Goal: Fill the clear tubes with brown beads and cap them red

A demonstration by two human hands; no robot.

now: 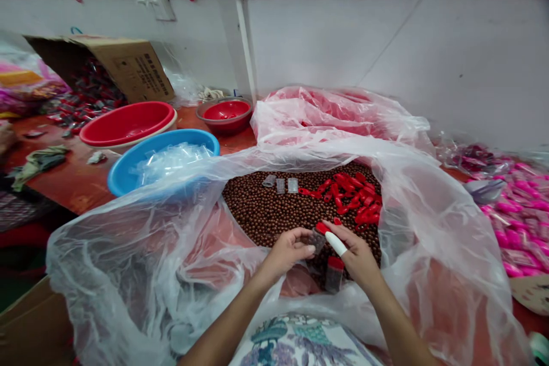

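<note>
1. One small clear container is sitting between the fingers of the left hand, above the brown beads, toward the near edge of the surface.
2. The right hand, wearing a white finger cover, is gripping a red piece at that container's top; I cannot tell whether it is seated.
3. Just below the fingers, a red-topped container is standing on the near side of the beads.
4. Three clear containers are lying on the beads' far side, and a red heap is covering their far right corner.
5. Plastic sheeting is surrounding the beads.
6. Toward the surface's left edge, a blue basin is holding clear pieces, while a cardboard box is resting by the far edge.
7. Pink packages are crowding the right edge.
</note>
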